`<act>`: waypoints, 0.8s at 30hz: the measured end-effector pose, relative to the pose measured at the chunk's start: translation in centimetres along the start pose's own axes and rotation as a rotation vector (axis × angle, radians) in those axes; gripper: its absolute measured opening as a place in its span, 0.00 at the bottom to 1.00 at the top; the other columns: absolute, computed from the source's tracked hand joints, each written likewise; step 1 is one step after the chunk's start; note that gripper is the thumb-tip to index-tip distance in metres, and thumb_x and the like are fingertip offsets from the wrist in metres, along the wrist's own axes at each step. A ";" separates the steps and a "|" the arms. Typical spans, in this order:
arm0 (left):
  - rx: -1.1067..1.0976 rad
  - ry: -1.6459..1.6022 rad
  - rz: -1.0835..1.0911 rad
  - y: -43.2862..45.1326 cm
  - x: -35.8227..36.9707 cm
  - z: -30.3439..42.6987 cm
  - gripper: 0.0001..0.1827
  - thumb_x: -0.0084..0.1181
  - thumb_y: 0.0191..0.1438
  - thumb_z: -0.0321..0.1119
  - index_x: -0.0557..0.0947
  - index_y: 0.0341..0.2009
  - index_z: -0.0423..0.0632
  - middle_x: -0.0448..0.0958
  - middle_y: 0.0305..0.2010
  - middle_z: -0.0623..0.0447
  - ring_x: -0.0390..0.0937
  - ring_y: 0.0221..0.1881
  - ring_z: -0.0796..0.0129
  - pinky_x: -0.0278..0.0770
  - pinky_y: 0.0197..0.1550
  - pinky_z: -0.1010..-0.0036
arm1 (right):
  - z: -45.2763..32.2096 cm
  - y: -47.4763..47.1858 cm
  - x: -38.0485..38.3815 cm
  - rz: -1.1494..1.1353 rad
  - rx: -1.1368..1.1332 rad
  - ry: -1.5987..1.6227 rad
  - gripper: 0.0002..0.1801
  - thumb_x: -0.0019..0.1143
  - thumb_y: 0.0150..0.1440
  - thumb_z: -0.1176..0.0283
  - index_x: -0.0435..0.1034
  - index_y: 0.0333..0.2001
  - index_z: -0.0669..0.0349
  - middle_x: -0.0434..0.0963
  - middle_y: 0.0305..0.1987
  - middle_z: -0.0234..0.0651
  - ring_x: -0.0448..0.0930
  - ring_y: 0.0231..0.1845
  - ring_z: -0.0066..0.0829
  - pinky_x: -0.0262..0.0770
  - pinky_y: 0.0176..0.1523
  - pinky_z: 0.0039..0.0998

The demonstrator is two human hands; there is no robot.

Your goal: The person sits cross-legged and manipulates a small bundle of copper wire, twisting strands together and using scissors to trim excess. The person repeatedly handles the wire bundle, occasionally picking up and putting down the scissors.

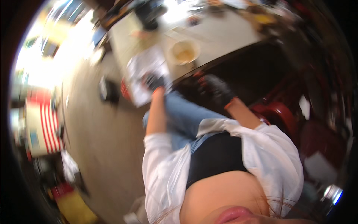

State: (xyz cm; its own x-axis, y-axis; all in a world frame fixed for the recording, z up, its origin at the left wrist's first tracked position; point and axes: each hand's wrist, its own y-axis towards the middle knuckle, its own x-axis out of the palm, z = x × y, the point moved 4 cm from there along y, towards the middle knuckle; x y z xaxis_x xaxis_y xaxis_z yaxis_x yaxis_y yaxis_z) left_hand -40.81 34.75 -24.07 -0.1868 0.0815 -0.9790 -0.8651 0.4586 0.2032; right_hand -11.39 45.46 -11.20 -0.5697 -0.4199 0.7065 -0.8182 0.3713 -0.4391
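My left hand [154, 81], in a dark glove with an orange cuff, lies over a crumpled white sheet [149, 63] at the near left corner of the table. Motion blur hides whether its fingers hold anything. My right hand [216, 85], gloved alike, hovers just off the table's front edge above a dark gap. Its reddish fingertips look apart, and nothing shows between them. Beyond both hands, a pale round tub [183, 52] with something amber inside stands near the edge of the light-topped table [229, 39].
A dark object [148, 16] and blurred clutter occupy the table's far side. A black box-like thing [108, 89] is on the floor at the left. Glossy dark red seats or bodywork [277, 112] lie close by my right arm. Something red [125, 89] shows beside the sheet.
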 end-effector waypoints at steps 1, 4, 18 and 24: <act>0.010 0.039 -0.025 -0.2 0.8 -1.0 0.29 0.51 0.47 0.51 0.76 0.48 0.43 0.74 0.49 0.39 0.71 0.51 0.50 0.67 0.53 0.56 | 0.2 -0.1 0.2 -0.127 -0.021 0.087 0.11 0.47 0.61 0.69 0.70 0.44 0.61 0.74 0.32 0.27 0.74 0.30 0.18 0.74 0.33 0.22; 0.174 0.155 0.121 0.6 2.3 -2.0 0.24 0.41 0.56 0.49 0.76 0.48 0.47 0.74 0.51 0.43 0.71 0.51 0.51 0.66 0.54 0.60 | 2.1 1.3 -0.4 -0.183 0.067 0.189 0.09 0.45 0.61 0.71 0.73 0.41 0.57 0.70 0.27 0.18 0.71 0.27 0.12 0.69 0.28 0.16; 0.259 0.403 0.077 4.1 2.9 2.0 0.05 0.53 0.49 0.33 0.78 0.25 0.48 0.78 0.27 0.47 0.77 0.26 0.61 0.74 0.25 0.67 | 3.5 -2.5 -5.3 0.223 -0.509 -0.349 0.15 0.52 0.60 0.59 0.70 0.40 0.62 0.72 0.28 0.29 0.72 0.27 0.20 0.71 0.31 0.23; 0.424 0.223 -0.372 5.5 -0.1 2.3 0.21 0.63 0.38 0.40 0.81 0.38 0.43 0.77 0.46 0.39 0.75 0.49 0.50 0.74 0.47 0.60 | 1.9 -6.1 -4.0 0.251 -0.396 -0.338 0.13 0.49 0.61 0.61 0.73 0.38 0.58 0.73 0.28 0.25 0.69 0.26 0.16 0.68 0.31 0.21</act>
State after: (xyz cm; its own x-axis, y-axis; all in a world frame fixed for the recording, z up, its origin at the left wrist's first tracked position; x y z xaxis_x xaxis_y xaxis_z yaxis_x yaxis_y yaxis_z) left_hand -44.44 39.31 -22.94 -0.0401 -0.3181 -0.9472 -0.6389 0.7370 -0.2205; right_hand -4.30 43.33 -12.36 -0.7889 -0.4964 0.3624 -0.6005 0.7480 -0.2827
